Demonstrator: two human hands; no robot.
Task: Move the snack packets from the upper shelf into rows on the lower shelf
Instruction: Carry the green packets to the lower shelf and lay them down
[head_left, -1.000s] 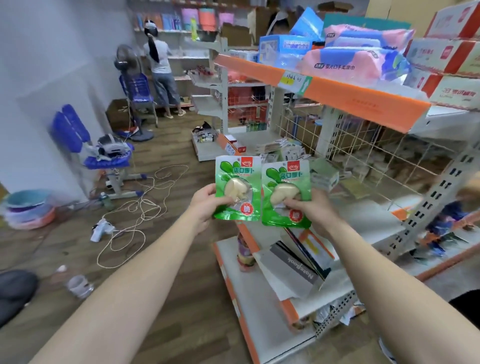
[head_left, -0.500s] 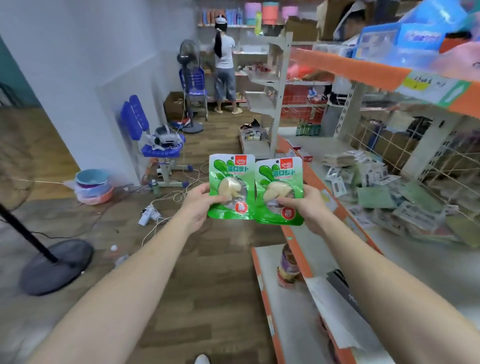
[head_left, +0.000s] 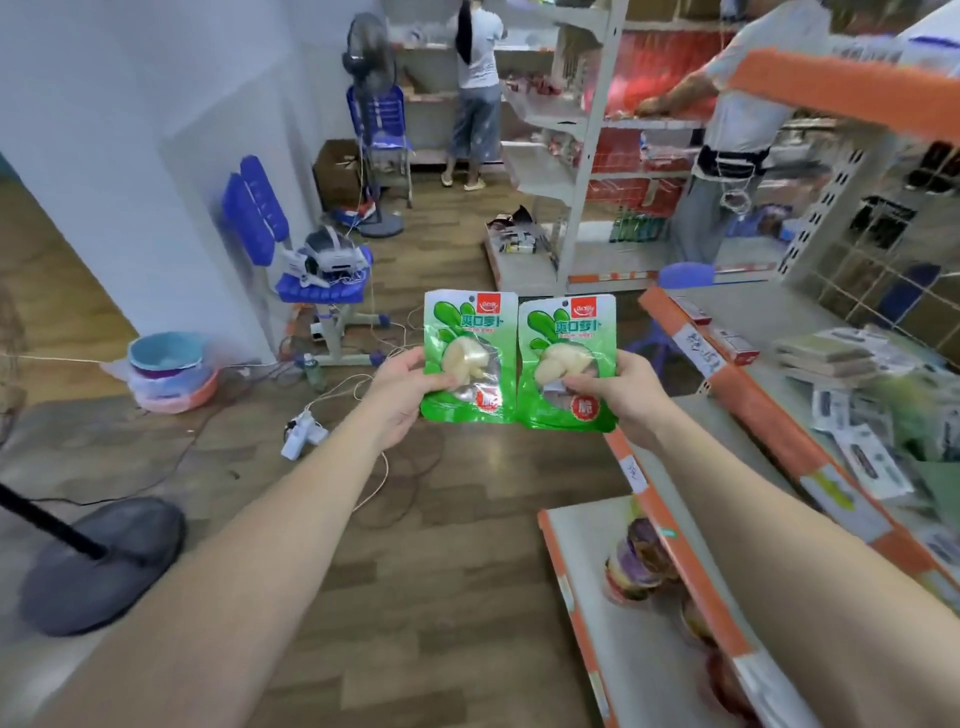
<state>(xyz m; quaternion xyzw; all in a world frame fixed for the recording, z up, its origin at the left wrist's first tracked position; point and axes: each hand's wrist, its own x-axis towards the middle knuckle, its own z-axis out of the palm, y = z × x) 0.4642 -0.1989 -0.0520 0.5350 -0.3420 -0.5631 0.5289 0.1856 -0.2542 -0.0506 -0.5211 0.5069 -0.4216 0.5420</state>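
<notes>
I hold two green snack packets side by side, upright, out over the wooden floor. My left hand (head_left: 402, 395) pinches the left packet (head_left: 470, 332) at its lower left edge. My right hand (head_left: 618, 389) pinches the right packet (head_left: 566, 343) at its lower right. Both packets show a clear window with pale food and a red logo on top. The orange-edged middle shelf (head_left: 748, 400) runs to the right of my right hand, and the lower shelf (head_left: 618, 639) sits below my right forearm. The upper shelf edge (head_left: 852, 93) crosses the top right.
Small flat packs (head_left: 852, 436) lie scattered on the middle shelf. Round snack cups (head_left: 639, 566) stand on the lower shelf. A fan base (head_left: 98, 561) and cables (head_left: 363, 395) lie on the floor at left, near a blue chair (head_left: 291, 249). Two people (head_left: 475, 88) work at far shelves.
The view has swung left and away from the shelves, which now sit at the right edge. Both hands still hold the two packets together. A second person has come into sight.
</notes>
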